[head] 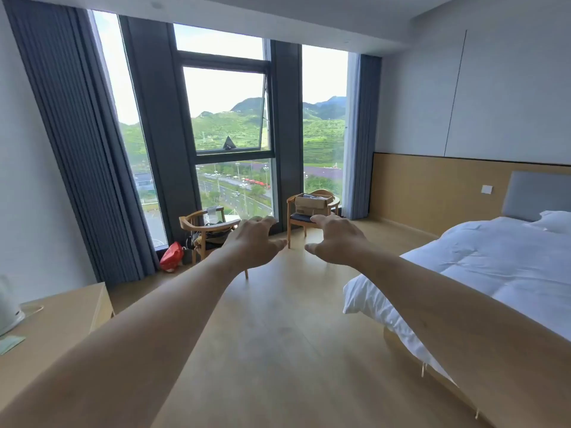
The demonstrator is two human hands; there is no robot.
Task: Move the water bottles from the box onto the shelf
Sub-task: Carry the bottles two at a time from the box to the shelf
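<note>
Left hand [258,242] and right hand [335,240] outstretched over wooden floor [278,335], each grip released, fingers loosely curved, grasping nothing. Open brown cardboard box [312,203] on far wooden armchair [301,217] by window, well beyond hands. White bed [482,267] at right.

Both arms extended forward over the wooden floor [278,335]; left hand [256,242] and right hand [336,242] loosely spread, holding nothing. Open cardboard box [312,203] rests on the seat of the right-hand chair [301,222] by the window [228,118]; bed [494,264] at right.
</note>
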